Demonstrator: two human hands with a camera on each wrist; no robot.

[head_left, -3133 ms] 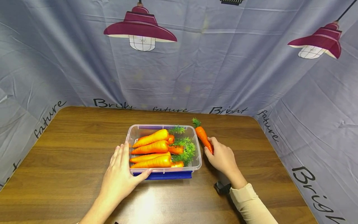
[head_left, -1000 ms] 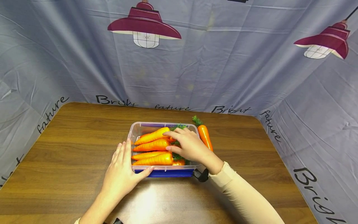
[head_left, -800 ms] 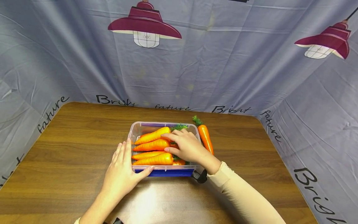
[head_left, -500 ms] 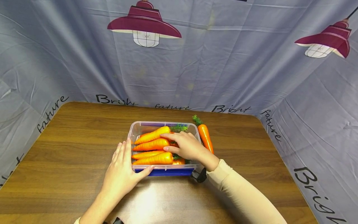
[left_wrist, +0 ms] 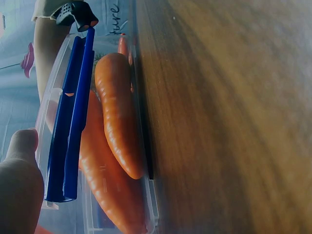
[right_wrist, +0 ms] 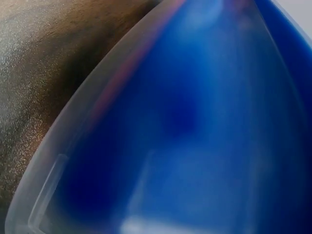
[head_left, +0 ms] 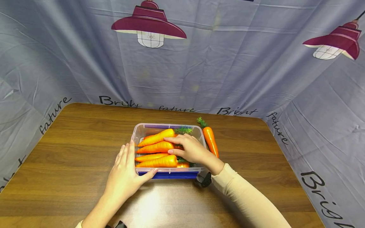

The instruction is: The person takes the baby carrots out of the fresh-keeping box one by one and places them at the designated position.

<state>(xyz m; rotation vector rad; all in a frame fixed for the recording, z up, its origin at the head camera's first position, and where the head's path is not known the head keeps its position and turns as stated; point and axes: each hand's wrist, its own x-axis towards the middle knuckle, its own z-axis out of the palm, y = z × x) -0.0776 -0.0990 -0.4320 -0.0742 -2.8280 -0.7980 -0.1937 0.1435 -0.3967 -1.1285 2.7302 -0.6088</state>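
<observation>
A clear plastic box (head_left: 142, 124) with blue side flaps holds several orange carrots with leafy green tops. My left hand (head_left: 122, 177) rests against its left end, fingers straight along the wall and thumb at the front rim. In the left wrist view, that thumb (left_wrist: 22, 170) lies beside the blue flap (left_wrist: 66, 131), and carrots (left_wrist: 117, 107) show through the wall. My right hand (head_left: 191, 150) reaches inside, index finger and thumb on either side of the middle carrot's (head_left: 154, 147) thick end; its other fingers are hidden. Blurred blue flap (right_wrist: 209, 146) fills the right wrist view.
One more carrot (head_left: 209, 138) lies on the wooden table (head_left: 71, 152), close to the box's right wall, under the right forearm's far side. A grey-blue curtain (head_left: 194, 72) printed with lamps encloses the table at the back and sides.
My right hand has let go of the carrot on the table and moved left into the box, its fingers shifting slightly left around the middle carrot. The left hand stays at the box.
</observation>
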